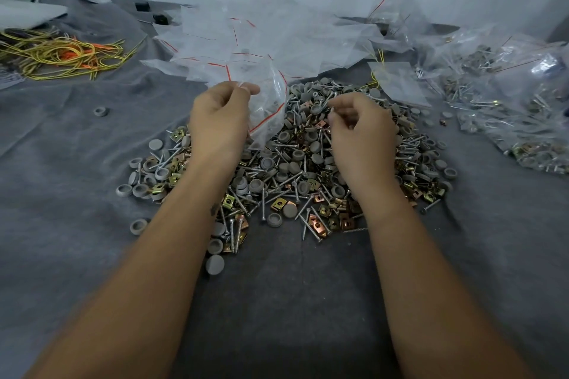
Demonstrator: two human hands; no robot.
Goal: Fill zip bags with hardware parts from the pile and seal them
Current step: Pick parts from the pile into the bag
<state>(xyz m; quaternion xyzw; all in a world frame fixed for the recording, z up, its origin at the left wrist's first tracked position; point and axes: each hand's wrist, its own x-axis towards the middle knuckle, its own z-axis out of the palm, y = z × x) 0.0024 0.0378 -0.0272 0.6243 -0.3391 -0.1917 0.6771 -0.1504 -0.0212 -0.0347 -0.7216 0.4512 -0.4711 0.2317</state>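
Observation:
A wide pile of hardware parts lies in the middle of the grey cloth: silver screws, grey plastic caps and brass-coloured clips. My left hand pinches a clear zip bag with a red seal line, holding it just above the pile's far left side. My right hand hovers over the pile to the right of the bag, its fingers curled round what look like screws; a silver tip shows at the fingertips.
Empty zip bags lie heaped behind the pile. Filled bags lie at the right. A tangle of yellow and orange cords lies at the far left. Loose grey caps dot the grey cloth.

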